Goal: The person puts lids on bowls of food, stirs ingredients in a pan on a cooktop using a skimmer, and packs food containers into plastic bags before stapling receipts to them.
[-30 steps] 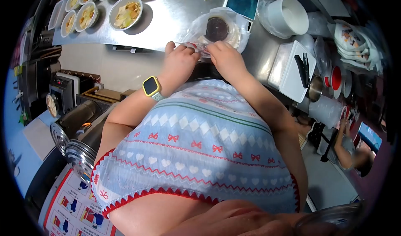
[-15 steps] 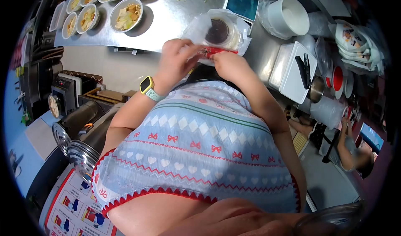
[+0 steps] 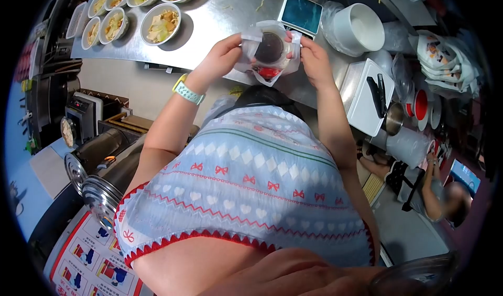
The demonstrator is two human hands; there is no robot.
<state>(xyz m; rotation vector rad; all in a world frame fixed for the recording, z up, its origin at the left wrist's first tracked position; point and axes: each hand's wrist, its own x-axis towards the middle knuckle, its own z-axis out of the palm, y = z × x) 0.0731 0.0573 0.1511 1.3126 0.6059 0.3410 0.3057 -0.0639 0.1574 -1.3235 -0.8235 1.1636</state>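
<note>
A white translucent plastic bag (image 3: 250, 60) stands at the front edge of the steel counter, its top spread apart. My left hand (image 3: 224, 54) pinches the bag's left side, fingers closed on the plastic. On the opposite side my right hand (image 3: 315, 63) grips the other edge. Between them sits a round tub with dark contents (image 3: 270, 48), seen through the bag's opening. Something red (image 3: 268, 73), like printing or a packet, shows at the bag's near side; I cannot tell which.
Several bowls of noodles (image 3: 161, 24) stand on the counter's left. Behind the bag is a tablet-like screen (image 3: 301, 13). To the right are stacked white tubs (image 3: 359, 27), a white lid (image 3: 361, 105) with black-handled tools, and a bundle of bags (image 3: 445, 60). Another person (image 3: 419, 186) is at lower right.
My hands have moved apart from the red item at the bag's near side to the bag's two sides. The bag's edges are now drawn up and outward around the tub.
</note>
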